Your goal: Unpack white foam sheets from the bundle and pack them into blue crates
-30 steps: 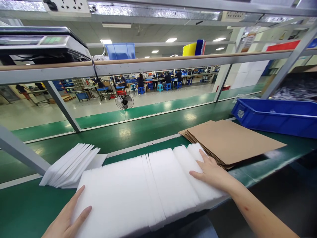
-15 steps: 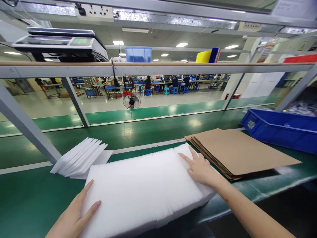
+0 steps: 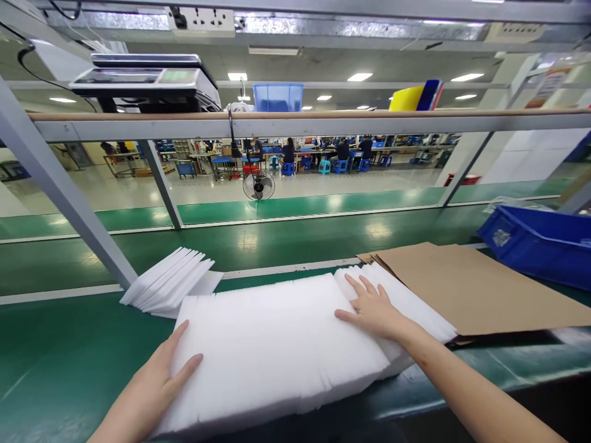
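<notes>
A long row of white foam sheets (image 3: 268, 351), packed face to face, lies across the green work surface in front of me. At its left end my left hand (image 3: 157, 381) rests against the foam, thumb and fingers apart. My right hand (image 3: 373, 311) lies with spread fingers on the right part of the row. Under and beyond it, a tilted group of foam sheets (image 3: 415, 301) fans to the right, its edge reaching over the cardboard sheets (image 3: 480, 283). A smaller leaning bunch of white foam sheets (image 3: 168, 280) sits behind the left end.
A blue plastic bin (image 3: 540, 246) stands at the right behind the cardboard. Slanted metal posts (image 3: 74, 184) hold a shelf with a weighing scale (image 3: 148, 83) and a light blue box (image 3: 277, 98). A fan (image 3: 258, 186) and seated people are farther off.
The foam sheets at the right end have fanned out to the right, partly over the cardboard. My right hand stays on them, fingers spread. The view has turned slightly left.
</notes>
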### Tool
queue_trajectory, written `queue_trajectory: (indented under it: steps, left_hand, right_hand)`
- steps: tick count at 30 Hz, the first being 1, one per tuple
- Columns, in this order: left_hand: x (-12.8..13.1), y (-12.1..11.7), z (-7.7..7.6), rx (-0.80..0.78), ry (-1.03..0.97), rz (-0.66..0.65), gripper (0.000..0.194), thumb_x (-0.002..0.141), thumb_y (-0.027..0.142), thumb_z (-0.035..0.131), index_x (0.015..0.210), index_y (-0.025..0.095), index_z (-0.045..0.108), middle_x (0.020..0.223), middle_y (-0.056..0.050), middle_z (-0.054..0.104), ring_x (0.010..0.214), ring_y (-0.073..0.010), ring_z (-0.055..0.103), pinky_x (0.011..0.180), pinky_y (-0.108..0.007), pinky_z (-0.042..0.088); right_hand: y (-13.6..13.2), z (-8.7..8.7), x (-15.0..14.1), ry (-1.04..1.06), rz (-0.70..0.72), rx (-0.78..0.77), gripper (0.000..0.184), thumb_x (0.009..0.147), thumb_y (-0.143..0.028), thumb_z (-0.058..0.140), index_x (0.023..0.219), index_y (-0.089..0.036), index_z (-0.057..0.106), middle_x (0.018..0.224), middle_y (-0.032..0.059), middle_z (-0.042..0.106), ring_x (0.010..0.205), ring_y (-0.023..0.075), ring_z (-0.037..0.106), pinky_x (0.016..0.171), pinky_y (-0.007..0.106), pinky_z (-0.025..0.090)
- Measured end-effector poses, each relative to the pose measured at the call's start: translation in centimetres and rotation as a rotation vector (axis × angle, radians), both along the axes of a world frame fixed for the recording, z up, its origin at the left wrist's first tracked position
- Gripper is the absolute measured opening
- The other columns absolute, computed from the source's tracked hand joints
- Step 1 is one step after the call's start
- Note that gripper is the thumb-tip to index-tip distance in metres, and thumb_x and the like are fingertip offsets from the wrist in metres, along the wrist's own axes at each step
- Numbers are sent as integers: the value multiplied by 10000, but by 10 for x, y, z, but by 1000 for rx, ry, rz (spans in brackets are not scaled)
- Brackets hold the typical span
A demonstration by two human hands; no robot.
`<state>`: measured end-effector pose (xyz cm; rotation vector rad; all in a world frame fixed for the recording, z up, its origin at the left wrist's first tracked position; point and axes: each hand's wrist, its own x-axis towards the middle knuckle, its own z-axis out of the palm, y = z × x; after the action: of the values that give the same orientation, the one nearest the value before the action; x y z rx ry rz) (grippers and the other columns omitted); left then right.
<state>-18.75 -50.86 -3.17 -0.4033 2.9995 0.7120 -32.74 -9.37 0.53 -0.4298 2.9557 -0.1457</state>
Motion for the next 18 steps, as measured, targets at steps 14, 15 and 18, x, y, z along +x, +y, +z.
queue_trajectory:
  steps: [14, 15, 18]
  left_hand:
    - [2, 7, 8, -46, -87, 31, 745, 801, 633, 254, 1408, 232, 96, 1440, -27, 244, 1285, -230, 300, 1047, -403, 274]
    - [1, 7, 8, -49, -81, 30, 746, 801, 630, 259, 1408, 226, 103, 1439, -29, 246, 1285, -232, 300, 1048, -403, 273]
    - [0, 7, 7, -52, -73, 29, 746, 800, 626, 268, 1407, 219, 116, 1436, -35, 255, 1280, -236, 309, 1046, -405, 275]
  right_hand:
    - [12, -2, -2, -18, -81, -6, 740, 686, -779, 230, 770, -215, 702, 1478, 19, 91, 1328, 344, -7, 1018, 585, 37]
    - [12, -3, -1, -7, -90, 7, 746, 689, -777, 224, 767, -212, 704, 1476, 19, 105, 1326, 351, -4, 1015, 593, 38]
    - [13, -7, 0, 27, -106, 48, 758, 692, -774, 216, 775, -206, 710, 1468, 24, 148, 1319, 377, 5, 1004, 616, 37]
